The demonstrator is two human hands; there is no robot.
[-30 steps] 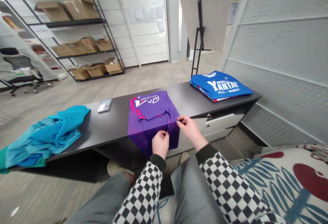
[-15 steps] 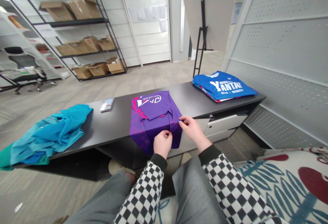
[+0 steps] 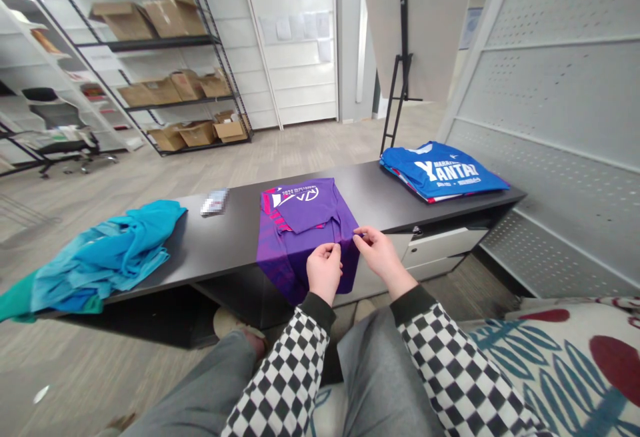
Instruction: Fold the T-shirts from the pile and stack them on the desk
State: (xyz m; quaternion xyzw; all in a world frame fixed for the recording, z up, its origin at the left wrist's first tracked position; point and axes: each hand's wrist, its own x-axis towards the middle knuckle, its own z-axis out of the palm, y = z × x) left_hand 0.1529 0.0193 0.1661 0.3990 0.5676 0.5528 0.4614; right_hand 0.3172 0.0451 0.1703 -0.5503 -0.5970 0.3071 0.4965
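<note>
A purple T-shirt (image 3: 307, 213) with a white print and pink patches lies partly folded on the dark bench top. Its lower part hangs over the front edge. My left hand (image 3: 325, 270) pinches the purple cloth near that edge, fingertips pressed together. Just to its right, my right hand (image 3: 380, 253) grips the shirt's right side between thumb and forefinger. A short stretch of cloth lies between the two hands.
A stack of folded shirts (image 3: 445, 170), a blue one on top, sits on the bench (image 3: 225, 240) at right. Crumpled turquoise clothing (image 3: 110, 250) lies at left, beside a small blurred packet (image 3: 215, 202). Shelves with cardboard boxes (image 3: 197, 133) stand behind.
My left hand has moved up slightly along the shirt, closer to my right hand. The whole view has shifted a little. My right hand keeps its pinch on the shirt's side.
</note>
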